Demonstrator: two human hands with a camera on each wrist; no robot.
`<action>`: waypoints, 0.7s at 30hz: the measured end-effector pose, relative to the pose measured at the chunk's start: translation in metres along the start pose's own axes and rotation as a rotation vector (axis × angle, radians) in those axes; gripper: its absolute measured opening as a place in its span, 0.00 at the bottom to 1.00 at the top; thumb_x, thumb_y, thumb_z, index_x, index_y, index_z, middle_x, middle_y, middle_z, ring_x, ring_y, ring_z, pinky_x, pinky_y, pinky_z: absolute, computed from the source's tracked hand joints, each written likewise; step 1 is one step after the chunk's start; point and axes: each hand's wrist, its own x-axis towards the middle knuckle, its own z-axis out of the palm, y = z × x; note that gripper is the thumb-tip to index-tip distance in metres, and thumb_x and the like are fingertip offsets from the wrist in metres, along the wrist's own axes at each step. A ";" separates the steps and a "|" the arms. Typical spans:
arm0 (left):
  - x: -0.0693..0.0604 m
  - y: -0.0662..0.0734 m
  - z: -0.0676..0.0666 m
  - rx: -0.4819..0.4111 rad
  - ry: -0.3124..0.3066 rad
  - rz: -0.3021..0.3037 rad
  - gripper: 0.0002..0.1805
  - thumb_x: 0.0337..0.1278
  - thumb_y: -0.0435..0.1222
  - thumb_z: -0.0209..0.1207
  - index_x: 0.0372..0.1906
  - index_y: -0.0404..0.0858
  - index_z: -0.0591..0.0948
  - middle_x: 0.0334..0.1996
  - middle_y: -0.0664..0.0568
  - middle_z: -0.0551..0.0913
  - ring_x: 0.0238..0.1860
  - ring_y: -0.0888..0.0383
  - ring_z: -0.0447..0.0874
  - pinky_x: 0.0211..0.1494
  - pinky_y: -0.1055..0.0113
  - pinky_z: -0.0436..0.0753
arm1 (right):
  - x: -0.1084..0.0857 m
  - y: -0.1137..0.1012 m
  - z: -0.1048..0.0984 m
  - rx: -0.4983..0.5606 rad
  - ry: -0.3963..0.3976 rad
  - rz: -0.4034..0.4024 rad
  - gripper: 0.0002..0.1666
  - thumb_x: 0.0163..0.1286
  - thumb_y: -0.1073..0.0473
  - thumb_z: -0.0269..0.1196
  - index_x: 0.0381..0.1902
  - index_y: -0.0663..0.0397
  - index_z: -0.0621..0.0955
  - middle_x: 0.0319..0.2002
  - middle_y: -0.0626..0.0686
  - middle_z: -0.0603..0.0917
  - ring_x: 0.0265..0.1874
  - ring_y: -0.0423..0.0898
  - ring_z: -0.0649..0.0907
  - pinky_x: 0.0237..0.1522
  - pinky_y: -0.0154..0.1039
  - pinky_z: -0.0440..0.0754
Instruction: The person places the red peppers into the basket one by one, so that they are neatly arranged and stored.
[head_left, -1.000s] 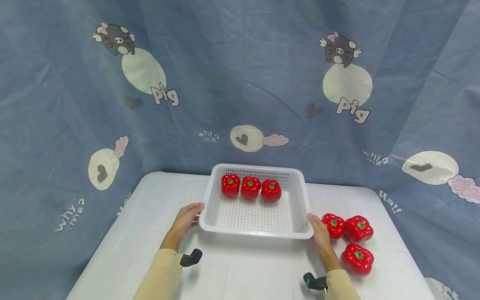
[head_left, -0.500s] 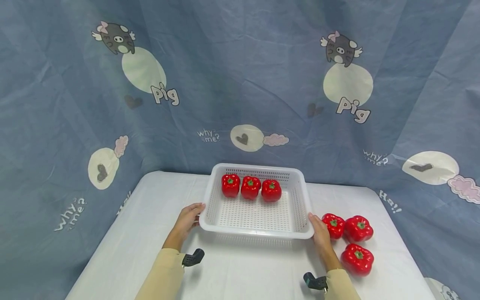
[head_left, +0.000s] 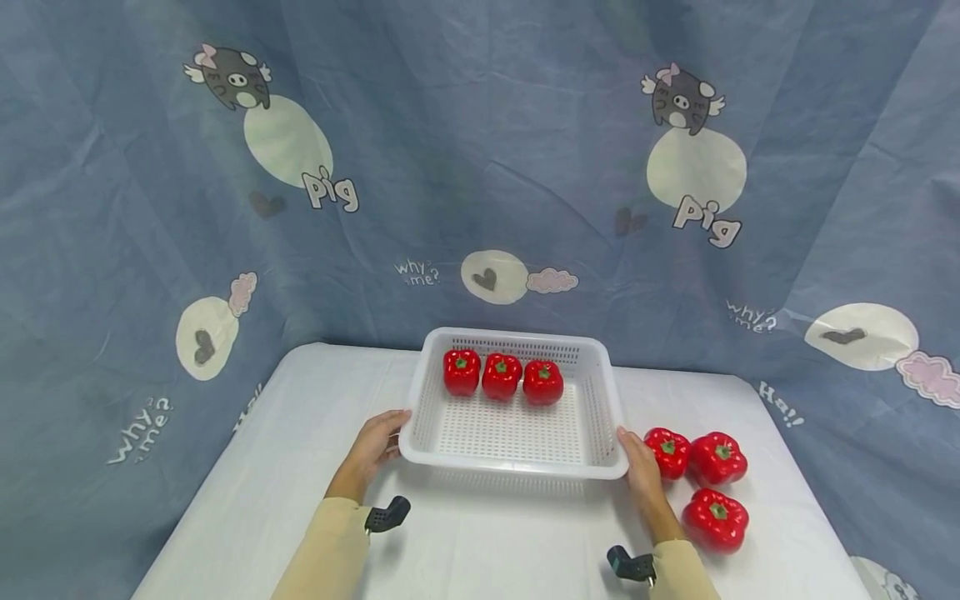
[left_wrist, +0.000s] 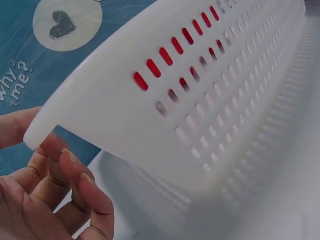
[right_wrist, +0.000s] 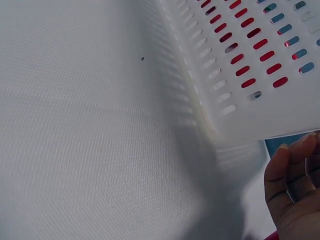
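Observation:
A white plastic basket with slotted walls stands on the table. Three red bell peppers sit in a row along its far side, stems up. My left hand holds the basket's left rim; in the left wrist view, one digit lies over the rim and curled fingers are beneath it. At the right end, my right hand holds the rim near the front corner. In the right wrist view its curled fingers are under the edge, and the thumb is hidden.
To the right of my right hand lie three more peppers: one close beside the hand, one farther right and one nearer me. A blue printed cloth hangs behind the white table.
My left hand has shifted very slightly to the right against the rim. The basket, the peppers and my right hand look unmoved.

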 end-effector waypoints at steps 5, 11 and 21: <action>-0.001 0.001 0.002 -0.043 0.006 -0.024 0.25 0.67 0.45 0.54 0.60 0.32 0.73 0.52 0.43 0.79 0.42 0.56 0.80 0.38 0.69 0.77 | -0.001 -0.001 -0.002 0.002 0.003 -0.009 0.38 0.74 0.36 0.45 0.69 0.59 0.66 0.64 0.62 0.73 0.53 0.51 0.79 0.43 0.26 0.77; -0.001 0.000 0.005 -0.087 -0.007 -0.019 0.24 0.68 0.44 0.53 0.60 0.31 0.72 0.54 0.41 0.78 0.46 0.55 0.80 0.43 0.65 0.79 | -0.003 -0.006 -0.005 0.005 0.026 -0.014 0.30 0.74 0.40 0.49 0.56 0.61 0.73 0.44 0.56 0.84 0.35 0.41 0.79 0.35 0.29 0.76; 0.000 0.000 0.004 -0.106 -0.014 -0.012 0.23 0.68 0.43 0.53 0.59 0.31 0.72 0.55 0.41 0.77 0.45 0.56 0.79 0.42 0.66 0.78 | -0.025 -0.022 -0.012 -0.140 -0.009 -0.051 0.32 0.72 0.44 0.56 0.62 0.62 0.67 0.56 0.66 0.76 0.45 0.49 0.82 0.46 0.36 0.80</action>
